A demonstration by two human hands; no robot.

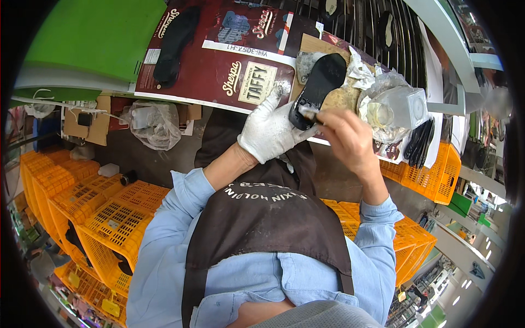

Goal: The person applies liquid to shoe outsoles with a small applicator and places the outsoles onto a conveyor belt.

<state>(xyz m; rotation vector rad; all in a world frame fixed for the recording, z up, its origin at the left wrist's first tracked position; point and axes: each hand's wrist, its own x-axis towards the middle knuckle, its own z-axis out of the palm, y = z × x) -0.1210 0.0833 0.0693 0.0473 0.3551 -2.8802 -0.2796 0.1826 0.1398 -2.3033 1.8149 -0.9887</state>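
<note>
My left hand (270,128), in a white knitted glove with dark smudges, is closed around the lower end of a black shoe sole (324,76). The sole tilts up and away to the right, over the table edge. My bare right hand (347,136) pinches a small whitish thing (309,112) against the sole's near end; its kind is hidden by the fingers. Pale marks show on the sole there. Another long black sole (176,46) lies at the left on the maroon printed cardboard (202,74).
Right of my hands stand a clear plastic container (404,106) and crumpled white paper (360,71). Behind them runs a dark slatted rack (377,27) with a few soles. Orange crates (117,213) are stacked on both sides of me. A plastic bag (156,126) hangs below the table.
</note>
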